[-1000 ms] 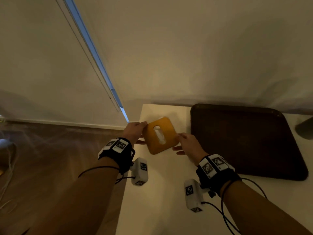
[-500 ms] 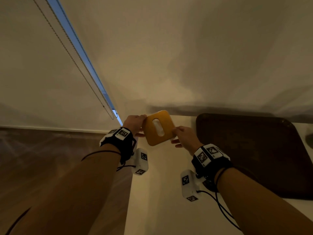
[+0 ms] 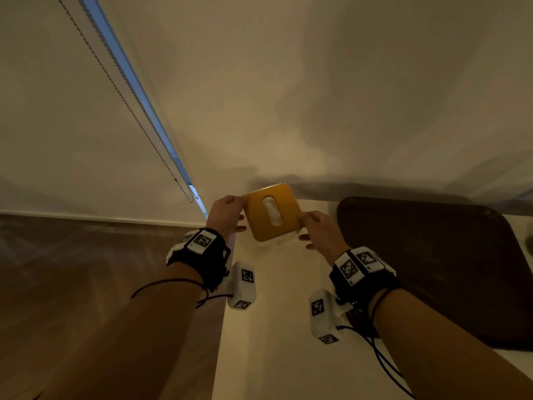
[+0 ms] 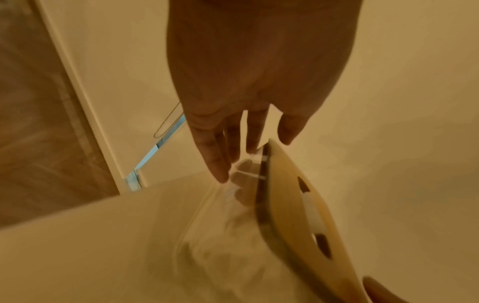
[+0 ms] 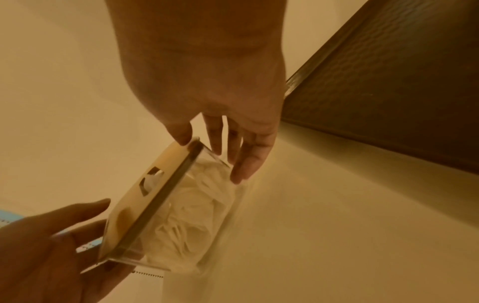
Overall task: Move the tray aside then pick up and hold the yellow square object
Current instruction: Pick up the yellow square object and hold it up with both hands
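Observation:
The yellow square object (image 3: 258,219) is a yellow lid with a slot on a clear box holding white tissue. It hangs tilted above the white table's (image 3: 274,327) far left part. My left hand (image 3: 240,212) pinches its left edge, thumb on the lid (image 4: 285,194) and fingers (image 4: 215,164) under the clear side. At the right edge my right hand (image 3: 304,228) pinches it the same way, thumb on the lid (image 5: 168,162) and fingers (image 5: 246,164) against the clear wall. The dark brown tray (image 3: 432,269) lies flat on the table to the right of my right hand, its rim (image 5: 337,127) close by.
The table's left edge drops to a wooden floor (image 3: 72,284). A white wall stands behind the table, with a blind and its bead chain (image 3: 138,116) at the left. A dark object (image 3: 530,243) shows at the far right edge.
Both hands have lifted the yellow square object up and away from me, off the table. The head view has tilted upward, so more wall shows. The tray has not moved.

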`<control>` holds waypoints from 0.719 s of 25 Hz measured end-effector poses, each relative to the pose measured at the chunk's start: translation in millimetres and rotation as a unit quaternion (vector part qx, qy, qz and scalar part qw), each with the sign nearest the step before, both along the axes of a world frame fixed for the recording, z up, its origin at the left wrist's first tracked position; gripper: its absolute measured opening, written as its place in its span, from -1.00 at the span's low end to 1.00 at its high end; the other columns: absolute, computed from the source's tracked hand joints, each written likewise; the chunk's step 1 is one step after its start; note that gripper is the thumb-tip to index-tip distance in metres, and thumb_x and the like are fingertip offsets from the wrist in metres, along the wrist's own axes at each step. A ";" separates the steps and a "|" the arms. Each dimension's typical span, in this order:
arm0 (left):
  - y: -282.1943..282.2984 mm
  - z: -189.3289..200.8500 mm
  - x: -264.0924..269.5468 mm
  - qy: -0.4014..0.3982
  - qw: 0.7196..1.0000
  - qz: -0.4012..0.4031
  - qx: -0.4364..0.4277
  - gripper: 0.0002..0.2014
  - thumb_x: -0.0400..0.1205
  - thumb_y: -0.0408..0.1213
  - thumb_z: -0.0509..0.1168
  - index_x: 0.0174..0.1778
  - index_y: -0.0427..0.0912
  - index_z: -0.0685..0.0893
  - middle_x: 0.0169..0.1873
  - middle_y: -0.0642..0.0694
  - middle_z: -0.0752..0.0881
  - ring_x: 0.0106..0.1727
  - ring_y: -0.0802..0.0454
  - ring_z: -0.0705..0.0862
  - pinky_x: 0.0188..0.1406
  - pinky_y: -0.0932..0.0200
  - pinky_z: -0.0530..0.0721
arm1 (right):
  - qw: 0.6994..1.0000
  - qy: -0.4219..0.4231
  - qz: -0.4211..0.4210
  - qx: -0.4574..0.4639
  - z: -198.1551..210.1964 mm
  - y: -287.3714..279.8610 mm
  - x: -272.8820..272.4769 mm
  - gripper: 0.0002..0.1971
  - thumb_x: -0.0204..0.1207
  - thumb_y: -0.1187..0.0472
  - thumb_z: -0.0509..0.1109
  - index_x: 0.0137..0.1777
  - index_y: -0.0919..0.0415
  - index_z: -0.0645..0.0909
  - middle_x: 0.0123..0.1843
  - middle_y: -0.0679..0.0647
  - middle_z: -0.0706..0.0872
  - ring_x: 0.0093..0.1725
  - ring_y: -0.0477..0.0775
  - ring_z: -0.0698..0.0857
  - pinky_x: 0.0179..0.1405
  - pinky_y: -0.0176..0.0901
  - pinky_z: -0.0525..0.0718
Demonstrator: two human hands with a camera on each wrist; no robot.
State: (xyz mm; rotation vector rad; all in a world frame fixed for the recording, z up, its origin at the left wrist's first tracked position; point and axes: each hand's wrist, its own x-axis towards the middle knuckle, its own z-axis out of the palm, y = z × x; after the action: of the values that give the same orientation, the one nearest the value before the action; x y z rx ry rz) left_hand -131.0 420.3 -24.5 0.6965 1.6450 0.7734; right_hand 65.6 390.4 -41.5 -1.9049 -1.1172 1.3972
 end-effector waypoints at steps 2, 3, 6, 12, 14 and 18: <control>-16.6 -5.8 -1.5 0.009 1.000 0.018 0.013 -0.63 0.62 -0.15 0.25 0.27 -0.29 0.60 0.01 -0.20 0.64 0.03 -0.12 0.62 -0.20 0.00 0.68 | 0.996 -0.029 -0.070 0.054 -0.1 2.3 6.5 -0.68 0.57 -0.02 0.29 0.18 0.13 0.68 0.10 0.13 0.78 0.09 0.15 0.76 0.16 0.14 0.72; -24.2 -8.1 -0.9 0.010 1.000 0.021 0.015 -0.60 0.62 -0.16 0.27 0.33 -0.27 0.58 0.04 -0.19 0.63 0.04 -0.10 0.61 -0.18 -0.01 0.68 | 0.991 -0.020 -0.107 0.077 0.4 5.0 9.3 -0.70 0.55 0.02 0.33 0.18 0.13 0.70 0.12 0.12 0.79 0.11 0.12 0.75 0.20 0.14 0.72; -39.7 -7.3 7.9 0.002 0.999 0.030 0.018 -0.60 0.62 -0.27 0.26 0.40 -0.20 0.52 0.15 -0.21 0.63 0.13 -0.13 0.63 0.00 -0.10 0.72 | 0.988 0.033 -0.127 0.081 2.7 10.6 8.6 -0.70 0.53 0.17 0.38 0.25 0.16 0.70 0.14 0.13 0.77 0.10 0.10 0.74 0.20 0.15 0.74; -46.9 -5.1 17.5 0.010 1.000 0.019 0.020 -0.54 0.60 -0.44 0.19 0.46 -0.20 0.45 0.17 -0.29 0.67 0.22 -0.27 0.66 0.10 -0.17 0.72 | 0.995 0.043 -0.049 0.072 -0.9 12.1 -4.8 -0.69 0.48 0.33 0.34 0.17 0.10 0.74 0.04 0.02 0.78 0.14 0.09 0.74 0.27 0.15 0.71; -44.0 -6.9 14.1 0.018 0.999 0.014 0.025 -0.53 0.59 -0.46 0.19 0.46 -0.21 0.47 0.19 -0.32 0.69 0.18 -0.27 0.68 0.02 -0.15 0.75 | 0.995 0.045 -0.039 0.079 -4.0 11.3 -6.4 -0.72 0.49 0.32 0.35 0.12 0.04 0.74 0.12 0.09 0.80 0.16 0.10 0.75 0.29 0.16 0.70; -35.4 -4.5 7.7 0.028 0.999 -0.004 0.038 -0.52 0.57 -0.52 0.15 0.44 -0.24 0.51 0.12 -0.32 0.69 0.04 -0.22 0.67 -0.14 -0.03 0.70 | 0.995 0.056 -0.046 0.069 -3.2 8.9 -12.7 -0.72 0.48 0.32 0.36 -0.04 -0.13 0.70 0.11 0.12 0.80 0.15 0.15 0.75 0.26 0.20 0.72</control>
State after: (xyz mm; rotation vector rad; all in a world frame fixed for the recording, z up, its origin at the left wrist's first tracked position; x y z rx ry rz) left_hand -123.2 384.9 -29.0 0.7845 1.6680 0.8200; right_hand 52.9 399.3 -44.7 -1.7365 -1.0310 1.3239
